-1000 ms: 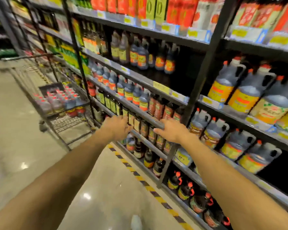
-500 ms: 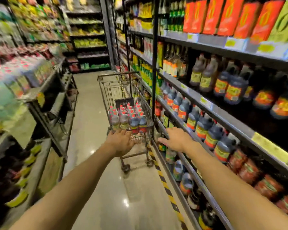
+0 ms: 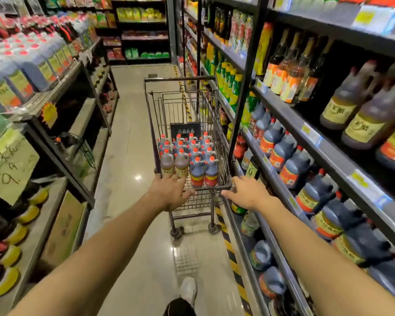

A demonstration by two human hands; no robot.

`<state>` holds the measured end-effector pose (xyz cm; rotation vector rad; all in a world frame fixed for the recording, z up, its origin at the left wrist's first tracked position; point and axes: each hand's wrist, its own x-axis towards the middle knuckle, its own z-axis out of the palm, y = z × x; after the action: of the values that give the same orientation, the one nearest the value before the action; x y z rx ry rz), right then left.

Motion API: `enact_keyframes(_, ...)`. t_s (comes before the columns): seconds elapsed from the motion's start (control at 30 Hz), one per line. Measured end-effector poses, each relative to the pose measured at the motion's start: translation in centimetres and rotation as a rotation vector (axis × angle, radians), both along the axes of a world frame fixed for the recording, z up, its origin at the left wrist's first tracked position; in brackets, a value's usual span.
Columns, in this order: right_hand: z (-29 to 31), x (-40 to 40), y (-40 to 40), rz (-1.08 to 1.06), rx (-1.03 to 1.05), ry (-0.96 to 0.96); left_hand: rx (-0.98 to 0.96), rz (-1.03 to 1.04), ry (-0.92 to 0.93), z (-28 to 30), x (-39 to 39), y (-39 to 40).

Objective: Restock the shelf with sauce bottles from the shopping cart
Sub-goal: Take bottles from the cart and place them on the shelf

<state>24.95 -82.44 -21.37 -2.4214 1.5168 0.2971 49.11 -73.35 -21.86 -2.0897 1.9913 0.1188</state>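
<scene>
Down the middle of the aisle stands the shopping cart [image 3: 187, 137], wire sides, near end facing us, parked just beside the right-hand shelf [image 3: 310, 135]. Inside it, packed at the near end, are the sauce bottles [image 3: 188, 156]: all upright, red caps up, two amber ones at the front left and darker ones with red labels to their right. Both arms are stretched out towards the cart. Left hand [image 3: 169, 192] is at the near left corner, palm down, fingers reaching over the rim, grasping nothing that can be made out; whether they touch the wire, hard to tell. Right hand [image 3: 249, 193] is at the near right corner, fingers spread and relaxed, holding nothing, tips just at the cart's corner. On the right, that shelf carries rows of dark jugs with orange and yellow labels, price tags along the edges. Across the way, left shelving [image 3: 62, 78] holds more bottles and a handwritten yellow sign [image 3: 9, 163]. Yellow-black floor tape [image 3: 228, 245] runs along the base of the right shelf, and one white shoe [image 3: 188, 290] shows on the glossy floor below.
</scene>
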Motion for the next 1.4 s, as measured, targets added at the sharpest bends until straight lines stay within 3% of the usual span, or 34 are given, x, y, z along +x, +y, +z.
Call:
enact_keyframes(0.27,-2.9,5.2,-13.6,-0.004,0.057,0.049,0.065,-0.030,0.076,-3.6,5.6,-15.6)
enact_keyframes(0.5,-7.4,8.0,-22.9,-0.026,0.156,0.035,0.164,-0.011,0.115,-8.2,8.1,-24.4)
enact_keyframes(0.83,-15.5,13.5,-34.9,0.005,0.325,-0.123,0.243,0.259,0.253,-16.1,10.6,-34.4)
enact_keyframes(1.17,-25.9,16.6,-39.4,0.006,0.366,-0.060,0.336,0.325,0.366,-25.7,10.1,-40.0)
enact_keyframes(1.4,-30.0,17.6,-40.4,0.100,0.332,0.074,0.307,0.336,0.565,-31.2,9.9,-41.9)
